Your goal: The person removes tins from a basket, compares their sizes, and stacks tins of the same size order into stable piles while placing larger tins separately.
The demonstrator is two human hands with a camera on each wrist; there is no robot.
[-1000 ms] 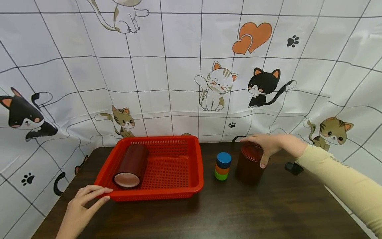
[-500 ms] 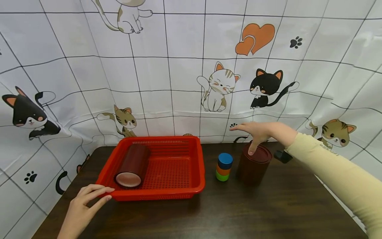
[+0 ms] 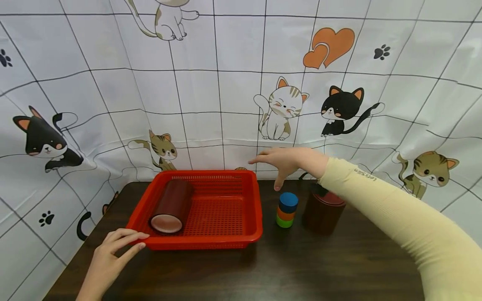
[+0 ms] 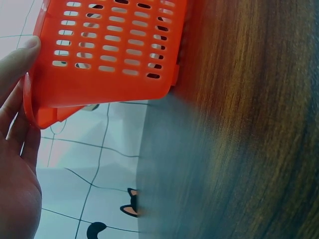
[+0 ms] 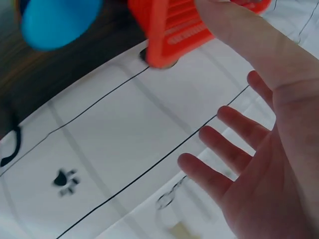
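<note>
In the head view, my left hand [image 3: 113, 259] holds the near left corner of a red plastic basket [image 3: 205, 240], fingers on top of the rim. The left wrist view shows the thumb [image 4: 27, 50] on one side of that rim and the fingers on the other. Inside the basket, along its left side, lies a dark red-brown cylinder [image 3: 174, 205] with a pale round end. My right hand [image 3: 288, 161] is in the air with fingers spread, holding nothing. Below it stands a small stack of blue, orange and green pieces [image 3: 286, 215]. The right forearm partly covers an upright dark red-brown canister [image 3: 321, 215].
The basket stands at the left on a dark wooden table [image 3: 271, 271]. A white grid-patterned sheet [image 3: 233, 88] with cartoon cats hangs behind the table and on both sides.
My right hand has let go of the upright canister and moved up and left, past the stack toward the basket. The left hand stays at the basket corner.
</note>
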